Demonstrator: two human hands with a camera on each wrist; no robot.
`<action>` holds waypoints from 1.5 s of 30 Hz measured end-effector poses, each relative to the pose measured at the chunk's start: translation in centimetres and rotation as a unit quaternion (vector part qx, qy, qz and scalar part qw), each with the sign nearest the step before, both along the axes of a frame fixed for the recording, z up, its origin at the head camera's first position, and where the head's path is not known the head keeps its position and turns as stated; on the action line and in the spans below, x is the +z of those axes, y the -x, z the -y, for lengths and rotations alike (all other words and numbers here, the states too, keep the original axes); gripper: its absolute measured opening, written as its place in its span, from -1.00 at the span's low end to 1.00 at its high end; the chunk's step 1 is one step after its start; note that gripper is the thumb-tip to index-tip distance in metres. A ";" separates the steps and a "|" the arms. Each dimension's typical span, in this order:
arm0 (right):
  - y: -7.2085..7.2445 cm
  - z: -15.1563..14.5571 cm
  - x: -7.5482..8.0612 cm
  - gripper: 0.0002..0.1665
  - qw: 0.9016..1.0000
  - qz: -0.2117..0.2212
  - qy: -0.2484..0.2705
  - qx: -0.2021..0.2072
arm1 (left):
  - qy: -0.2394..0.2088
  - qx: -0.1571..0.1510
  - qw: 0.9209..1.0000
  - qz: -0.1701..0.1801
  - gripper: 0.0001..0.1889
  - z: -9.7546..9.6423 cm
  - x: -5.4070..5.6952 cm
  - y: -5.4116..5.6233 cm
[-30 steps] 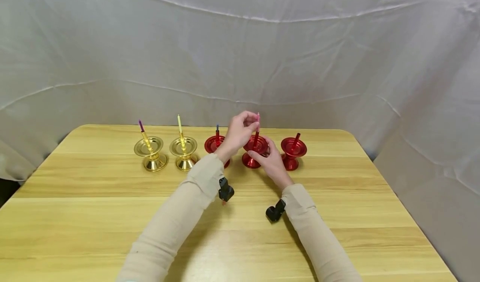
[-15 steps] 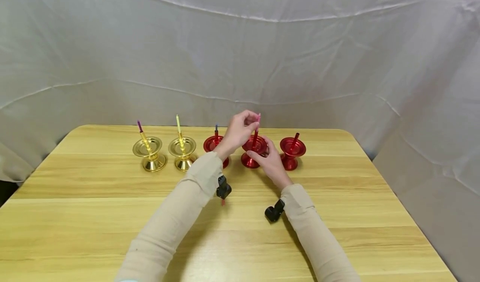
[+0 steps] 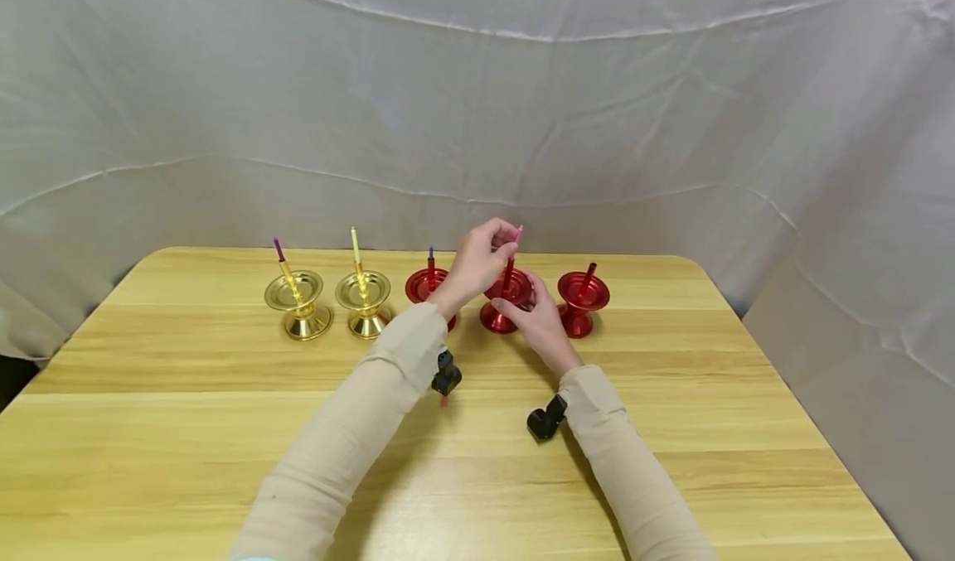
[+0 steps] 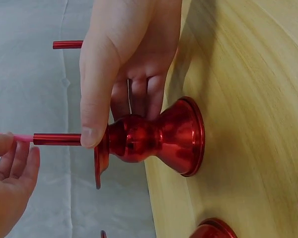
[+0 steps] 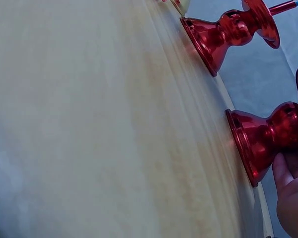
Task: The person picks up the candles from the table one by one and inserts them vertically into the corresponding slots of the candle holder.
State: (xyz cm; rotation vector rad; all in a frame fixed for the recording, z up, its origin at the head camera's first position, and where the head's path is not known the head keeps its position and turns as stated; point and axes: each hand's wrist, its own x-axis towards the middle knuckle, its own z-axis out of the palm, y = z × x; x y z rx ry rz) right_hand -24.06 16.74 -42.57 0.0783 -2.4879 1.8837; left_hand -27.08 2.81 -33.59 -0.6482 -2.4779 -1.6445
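Observation:
My left hand [image 3: 477,263] pinches a thin pink candle [image 3: 518,234] over the middle red candle holder [image 3: 498,319]. In the left wrist view, the pink candle [image 4: 24,138] lines up with the mouth of the holder's red tube [image 4: 57,139], its lower end right at the opening. My right hand [image 3: 543,325] grips this holder below and at its dish, the thumb lying on the dish's rim; the holder stands on the table. In the right wrist view, the fingers of my right hand [image 5: 293,193] curl beneath the holder's bulb [image 5: 288,126].
To the left stand a red holder [image 3: 427,286] with a blue candle and two gold holders, one [image 3: 369,325] with a yellow candle, one [image 3: 307,325] with a purple candle. A red holder [image 3: 578,321] with a bare tube stands right. A small reddish stick [image 3: 443,401] lies nearer.
The pink candle has tipped slightly to the right at its top, with my left fingers still on it. My right hand and the holder have stayed in place.

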 end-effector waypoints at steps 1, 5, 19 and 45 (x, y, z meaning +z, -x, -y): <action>0.0 0.0 0.0 0.02 1.000 0.001 0.002 0.001 | 0.003 0.001 1.000 -0.002 -0.84 0.0 0.0 0.0; 0.1 -0.1 0.2 0.01 1.000 0.006 0.009 0.008 | 0.009 0.001 1.000 -0.007 -0.84 -0.1 0.0 0.0; 0.1 -0.1 0.2 -0.03 1.000 0.000 0.008 0.006 | -0.010 0.009 1.000 0.002 -0.83 -0.1 -1.0 0.0; -2.2 -1.2 3.1 0.08 0.993 0.050 -0.084 0.063 | -0.039 -0.002 0.997 0.071 -0.63 4.8 -1.6 -5.8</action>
